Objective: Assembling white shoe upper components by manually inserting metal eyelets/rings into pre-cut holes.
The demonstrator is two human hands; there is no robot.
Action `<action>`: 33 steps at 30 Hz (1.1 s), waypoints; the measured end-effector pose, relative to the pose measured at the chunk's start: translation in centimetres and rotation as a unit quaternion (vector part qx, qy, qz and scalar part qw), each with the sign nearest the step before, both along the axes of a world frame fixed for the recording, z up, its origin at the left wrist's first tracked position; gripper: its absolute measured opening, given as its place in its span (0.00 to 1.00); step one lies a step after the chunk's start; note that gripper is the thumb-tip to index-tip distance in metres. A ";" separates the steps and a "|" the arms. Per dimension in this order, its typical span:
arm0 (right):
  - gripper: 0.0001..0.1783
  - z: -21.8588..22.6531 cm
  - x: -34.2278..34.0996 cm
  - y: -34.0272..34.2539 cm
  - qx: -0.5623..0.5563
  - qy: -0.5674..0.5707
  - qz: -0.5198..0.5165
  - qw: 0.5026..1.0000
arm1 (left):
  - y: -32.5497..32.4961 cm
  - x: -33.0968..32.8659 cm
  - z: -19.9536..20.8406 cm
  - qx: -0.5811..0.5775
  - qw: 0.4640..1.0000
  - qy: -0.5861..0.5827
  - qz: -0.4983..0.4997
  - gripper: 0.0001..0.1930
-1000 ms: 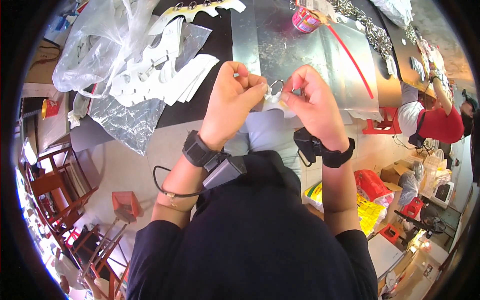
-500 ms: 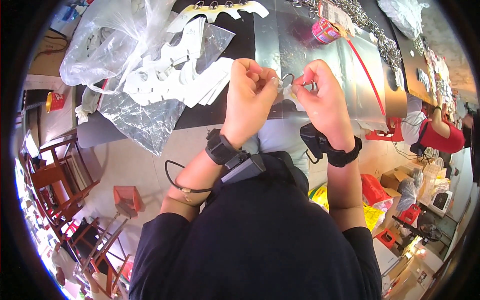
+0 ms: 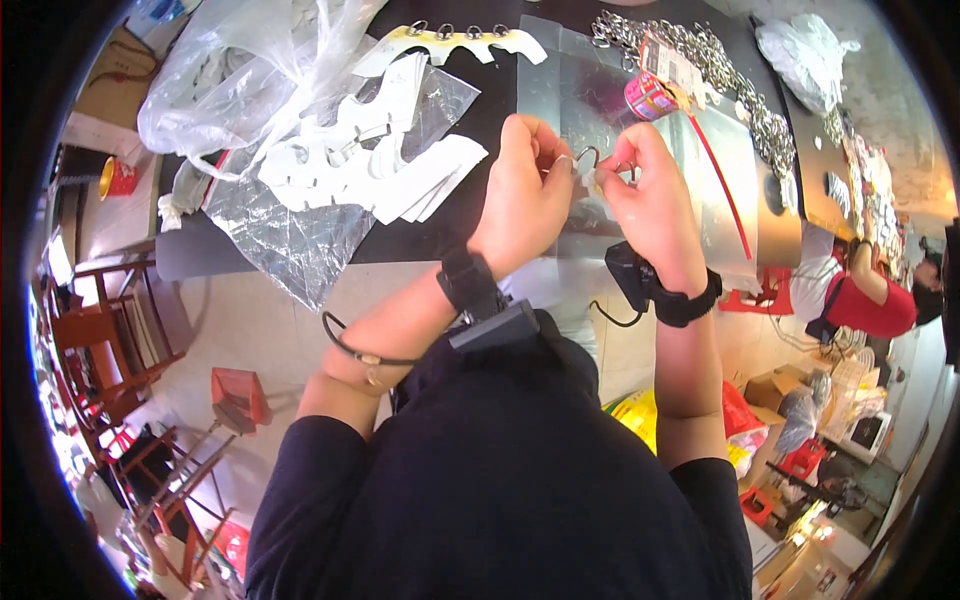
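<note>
Over the near edge of the table, my two hands are close together. My left hand (image 3: 525,195) is closed in a pinch at a thin metal ring (image 3: 591,156), whose curved part shows between the hands. My right hand (image 3: 652,190) is pinched too, with its fingertips beside the ring; a bit of dark metal shows there, too small to name. To the left of my hands lie white cut-out pieces (image 3: 430,185) with scalloped edges, partly on a clear plastic bag (image 3: 290,245). Farther back lies a scalloped strip (image 3: 455,45) with several metal rings along its edge.
A pink and red tin (image 3: 650,97) stands behind my right hand, with a red strip (image 3: 722,190) beside it. Metal chains (image 3: 715,65) lie at the back right. A large clear bag (image 3: 230,90) covers the back left. A person in red (image 3: 868,300) is at the far right.
Both hands stay pinched near the ring, the left having shifted slightly right. The view has moved a little, so the table things appear slightly lower.
</note>
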State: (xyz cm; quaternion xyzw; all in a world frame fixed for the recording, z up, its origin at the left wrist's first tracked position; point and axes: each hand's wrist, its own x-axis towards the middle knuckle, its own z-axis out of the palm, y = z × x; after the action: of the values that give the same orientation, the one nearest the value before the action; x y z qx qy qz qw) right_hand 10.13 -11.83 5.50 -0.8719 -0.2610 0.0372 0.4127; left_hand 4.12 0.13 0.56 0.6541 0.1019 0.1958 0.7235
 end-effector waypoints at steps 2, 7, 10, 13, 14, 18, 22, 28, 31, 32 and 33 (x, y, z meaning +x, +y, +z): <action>0.11 -0.8 1.9 0.2 -0.010 -0.012 0.010 1.000 | 0.6 2.0 -0.9 -0.042 0.997 0.060 -0.014 0.11; 0.10 -3.1 6.1 0.2 0.038 0.185 0.020 0.982 | 1.1 5.4 -1.7 0.004 0.994 0.107 0.024 0.11; 0.10 -3.9 7.0 -0.3 0.047 0.177 0.027 0.983 | 1.6 6.6 -2.2 0.058 0.994 0.091 -0.020 0.10; 0.10 -4.1 7.5 -0.4 0.069 0.200 0.021 0.977 | 2.2 7.5 -1.8 0.042 0.991 0.101 -0.071 0.09; 0.10 -4.1 7.6 -0.4 0.068 0.202 0.015 0.977 | 2.4 8.0 -2.5 0.021 0.993 0.085 -0.084 0.10; 0.10 -4.4 8.0 -0.4 0.090 0.215 0.032 0.972 | 2.9 7.8 -2.6 0.022 0.993 0.064 -0.100 0.11; 0.12 -5.0 8.4 0.1 0.143 0.252 0.058 0.955 | 3.4 7.7 -2.5 -0.027 0.993 0.063 -0.096 0.11; 0.13 -5.7 9.2 -0.1 0.199 0.291 0.085 0.932 | 3.3 8.0 -3.0 -0.031 0.995 0.036 -0.092 0.12; 0.13 -5.9 9.3 0.0 0.207 0.302 0.096 0.926 | 3.1 7.8 -3.1 -0.029 0.996 0.035 -0.080 0.13; 0.13 -6.0 9.2 0.0 0.205 0.297 0.102 0.927 | 3.1 7.6 -2.8 -0.038 0.995 0.044 -0.085 0.13; 0.13 -6.0 9.2 -0.1 0.205 0.299 0.101 0.927 | 3.1 7.6 -2.6 -0.048 0.993 0.054 -0.089 0.14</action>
State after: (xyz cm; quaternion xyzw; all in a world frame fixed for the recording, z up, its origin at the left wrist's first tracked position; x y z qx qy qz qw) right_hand 19.33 -11.93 -0.45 -0.6860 -0.2139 0.2830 0.6352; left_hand 11.72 3.27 -2.04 0.6347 0.0917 0.0898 0.7621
